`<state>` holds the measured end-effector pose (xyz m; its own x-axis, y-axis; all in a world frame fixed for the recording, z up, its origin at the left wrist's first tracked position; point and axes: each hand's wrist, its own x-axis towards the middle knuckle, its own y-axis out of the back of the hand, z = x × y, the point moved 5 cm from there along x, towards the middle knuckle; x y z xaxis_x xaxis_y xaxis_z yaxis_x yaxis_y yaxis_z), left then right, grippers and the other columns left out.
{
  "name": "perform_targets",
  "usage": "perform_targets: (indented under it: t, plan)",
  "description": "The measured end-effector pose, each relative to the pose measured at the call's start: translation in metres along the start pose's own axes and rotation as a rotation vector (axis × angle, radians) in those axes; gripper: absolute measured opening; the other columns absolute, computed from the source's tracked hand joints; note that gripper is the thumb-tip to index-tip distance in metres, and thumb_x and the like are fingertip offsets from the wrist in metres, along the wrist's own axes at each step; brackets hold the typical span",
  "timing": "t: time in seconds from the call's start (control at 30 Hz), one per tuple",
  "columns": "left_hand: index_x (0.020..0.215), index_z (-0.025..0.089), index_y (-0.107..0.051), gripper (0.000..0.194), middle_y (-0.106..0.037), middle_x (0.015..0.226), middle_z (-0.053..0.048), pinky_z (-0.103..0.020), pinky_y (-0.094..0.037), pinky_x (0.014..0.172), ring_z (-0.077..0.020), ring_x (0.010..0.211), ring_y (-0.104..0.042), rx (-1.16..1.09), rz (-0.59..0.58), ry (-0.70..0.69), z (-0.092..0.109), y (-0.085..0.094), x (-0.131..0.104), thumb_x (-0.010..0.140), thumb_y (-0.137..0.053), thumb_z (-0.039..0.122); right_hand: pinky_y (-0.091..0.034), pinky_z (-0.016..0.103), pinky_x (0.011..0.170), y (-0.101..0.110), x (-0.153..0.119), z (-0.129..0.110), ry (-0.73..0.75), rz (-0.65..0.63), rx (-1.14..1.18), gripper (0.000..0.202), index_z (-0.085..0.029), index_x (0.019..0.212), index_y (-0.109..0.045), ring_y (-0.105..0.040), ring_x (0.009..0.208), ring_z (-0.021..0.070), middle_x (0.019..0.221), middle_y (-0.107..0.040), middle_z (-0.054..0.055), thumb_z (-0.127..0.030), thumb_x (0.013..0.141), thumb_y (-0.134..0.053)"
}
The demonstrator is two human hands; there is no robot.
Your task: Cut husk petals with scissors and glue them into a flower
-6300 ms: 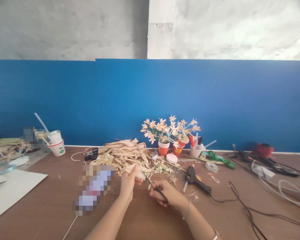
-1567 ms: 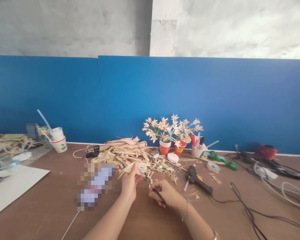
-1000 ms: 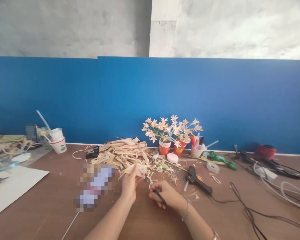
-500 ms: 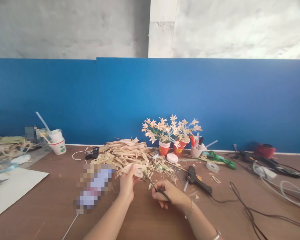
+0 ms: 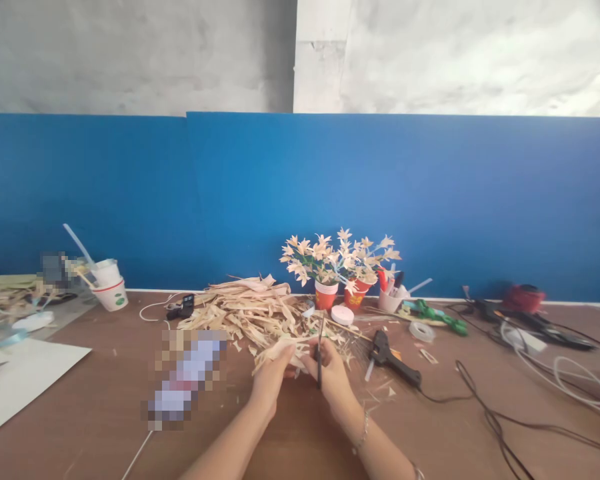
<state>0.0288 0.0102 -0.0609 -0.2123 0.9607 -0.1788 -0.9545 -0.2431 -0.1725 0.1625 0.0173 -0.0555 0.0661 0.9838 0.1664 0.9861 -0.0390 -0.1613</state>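
My left hand (image 5: 271, 379) is closed on a pale dried husk piece (image 5: 283, 346), gripped between thumb and fingers just above the table. Close beside it, my right hand (image 5: 334, 379) holds dark scissors (image 5: 319, 357) with the blades pointing up and away from me. The right fingertips also meet the right end of the husk piece; whether they pinch it is hard to make out. Just beyond both hands lies a heap of dried husks (image 5: 245, 303), with small cut scraps around its near side.
Behind the heap, husk flowers (image 5: 313, 257) stand in red cups (image 5: 326, 297). A black glue gun (image 5: 394, 360) lies to the right, its cable trailing past a tape roll (image 5: 423, 332). Leftward are a blurred-out phone-like object (image 5: 187, 377), a paper cup (image 5: 111, 295) and a white sheet (image 5: 25, 383).
My right hand has moved left and up to the husk piece, and the scissors have turned from slanting to nearly upright. My left hand has shifted slightly right, with the husk now stretched sideways.
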Motion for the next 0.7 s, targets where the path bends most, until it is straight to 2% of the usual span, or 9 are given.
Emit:
perform_targets:
  t: [0.17, 0.3, 0.37, 0.47, 0.57, 0.7]
  plan:
    - [0.089, 0.011, -0.068, 0.038, -0.072, 0.077, -0.007, -0.024, -0.052, 0.047, -0.0182, 0.060, -0.065, -0.096, 0.031, 0.002, -0.005, 0.000, 0.002, 0.056, -0.076, 0.028, -0.034, 0.019, 0.046, -0.001, -0.001, -0.005, -0.032, -0.005, 0.053, 0.038, -0.018, 0.079, -0.050, -0.044, 0.049, 0.0083, 0.056, -0.049, -0.006, -0.031, 0.052, -0.074]
    - [0.083, 0.012, -0.069, 0.031, -0.072, 0.075, -0.007, -0.021, -0.050, 0.048, -0.0182, 0.065, -0.066, -0.153, 0.049, -0.024, 0.000, 0.010, 0.011, 0.060, -0.072, 0.032, -0.033, 0.020, 0.045, 0.006, 0.001, -0.009, -0.069, 0.028, 0.027, 0.037, -0.018, 0.081, -0.050, -0.042, 0.047, 0.0077, 0.056, -0.051, -0.006, -0.031, 0.055, -0.072]
    - [0.080, 0.012, -0.069, 0.030, -0.071, 0.072, -0.007, -0.021, -0.048, 0.047, -0.0172, 0.062, -0.065, -0.166, 0.100, -0.042, 0.004, 0.020, 0.019, 0.060, -0.071, 0.034, -0.030, 0.019, 0.044, 0.012, 0.004, -0.010, -0.091, 0.038, -0.012, 0.036, -0.018, 0.083, -0.050, -0.040, 0.045, 0.0074, 0.053, -0.049, -0.007, -0.030, 0.056, -0.070]
    - [0.074, 0.011, -0.068, 0.028, -0.069, 0.067, -0.006, -0.019, -0.044, 0.042, -0.0155, 0.057, -0.063, -0.168, 0.142, -0.037, 0.010, 0.032, 0.028, 0.060, -0.070, 0.035, -0.029, 0.020, 0.044, 0.018, 0.009, -0.008, -0.111, -0.019, -0.099, 0.033, -0.018, 0.081, -0.050, -0.039, 0.043, 0.0071, 0.050, -0.047, -0.008, -0.026, 0.055, -0.068]
    - [0.068, 0.013, -0.064, 0.024, -0.065, 0.060, -0.002, -0.017, -0.039, 0.039, -0.0121, 0.052, -0.058, -0.210, 0.148, -0.044, 0.013, 0.036, 0.031, 0.057, -0.072, 0.033, -0.030, 0.020, 0.044, 0.021, 0.012, -0.003, -0.098, -0.085, -0.219, 0.027, -0.018, 0.079, -0.051, -0.040, 0.044, 0.0079, 0.049, -0.047, -0.007, -0.023, 0.056, -0.063]
    - [0.064, 0.014, -0.059, 0.027, -0.059, 0.054, 0.002, -0.016, -0.037, 0.039, -0.0094, 0.049, -0.053, -0.253, 0.147, -0.023, 0.015, 0.036, 0.029, 0.055, -0.073, 0.035, -0.029, 0.020, 0.044, 0.026, 0.014, 0.004, -0.070, -0.059, -0.325, 0.025, -0.019, 0.081, -0.051, -0.041, 0.046, 0.0094, 0.053, -0.048, -0.006, -0.023, 0.058, -0.061]
